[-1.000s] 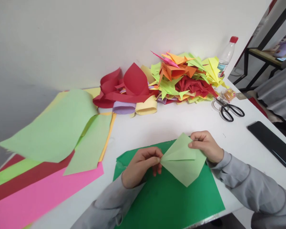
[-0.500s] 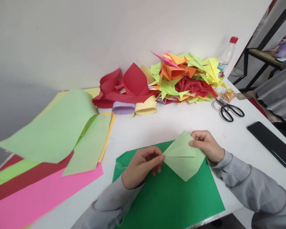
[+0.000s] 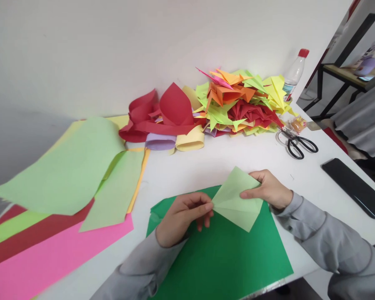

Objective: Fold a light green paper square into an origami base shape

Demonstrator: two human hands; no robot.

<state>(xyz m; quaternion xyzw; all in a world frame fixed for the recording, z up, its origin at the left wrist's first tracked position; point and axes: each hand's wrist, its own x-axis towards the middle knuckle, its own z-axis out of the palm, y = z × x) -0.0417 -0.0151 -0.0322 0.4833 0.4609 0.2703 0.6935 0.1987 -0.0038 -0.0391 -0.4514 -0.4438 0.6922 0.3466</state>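
Observation:
A pale green piece of folded paper (image 3: 234, 196) is held between my two hands, above a dark green sheet (image 3: 225, 254) that lies at the table's front. My left hand (image 3: 187, 216) pinches the paper's left corner between thumb and forefinger. On the other side, my right hand (image 3: 268, 189) grips the upper right part, its thumb lying on top and the fingers behind, mostly hidden. Creases run across the paper from the left corner.
Large coloured sheets (image 3: 59, 171) spread over the left side. A pile of folded paper shapes (image 3: 237, 102) and red paper pieces (image 3: 176, 106) sit against the wall. Scissors (image 3: 300, 146), a black phone (image 3: 354, 187), a wrapped snack (image 3: 298, 124) and a bottle (image 3: 295, 75) are on the right.
The paper has turned and tilted, and its open flap edge no longer shows. My right hand's thumb has moved left over the paper; my left hand keeps its pinch on the corner.

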